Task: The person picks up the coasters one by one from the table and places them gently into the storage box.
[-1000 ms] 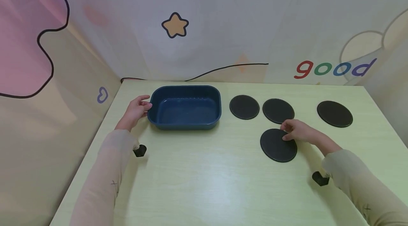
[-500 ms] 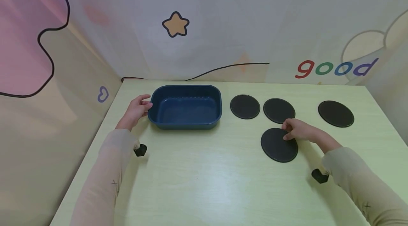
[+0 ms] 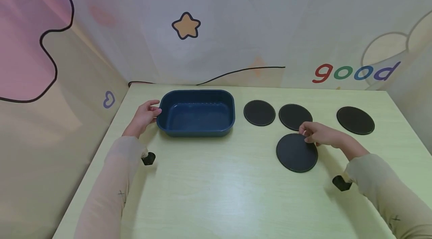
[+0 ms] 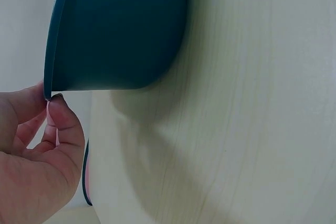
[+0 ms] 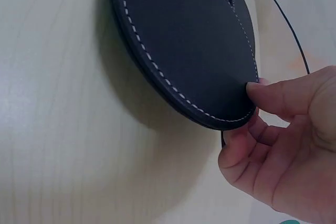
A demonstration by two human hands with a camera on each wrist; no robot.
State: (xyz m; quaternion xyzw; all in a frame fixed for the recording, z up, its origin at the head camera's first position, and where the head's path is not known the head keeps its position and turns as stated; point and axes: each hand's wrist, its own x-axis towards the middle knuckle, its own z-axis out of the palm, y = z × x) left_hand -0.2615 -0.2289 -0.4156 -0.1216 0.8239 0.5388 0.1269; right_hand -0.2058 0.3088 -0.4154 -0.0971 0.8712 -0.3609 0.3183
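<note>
On the left of the table stands a dark blue rectangular dish (image 3: 195, 130), its left rim pinched between thumb and fingers of my left hand (image 3: 142, 117). The left wrist view shows that pinch on the dish's edge (image 4: 50, 61). My right hand (image 3: 324, 136) pinches the far right edge of a round black coaster (image 3: 296, 154). White stitching runs round this coaster (image 5: 184, 51) in the right wrist view, where it tilts with its near edge off the table. Just behind it lies another black coaster (image 3: 293, 115), its near edge close to my right fingers.
Between the dish and the held coaster's neighbour lies a black coaster (image 3: 259, 112); one more coaster (image 3: 355, 120) lies at the far right. The pale wood table (image 3: 202, 194) meets a printed cloth backdrop (image 3: 229, 44) at its back edge and left side.
My right hand has raised the far edge of the coaster, shifting slightly to the right and tilting it. My left hand and the dish have stayed in place.
</note>
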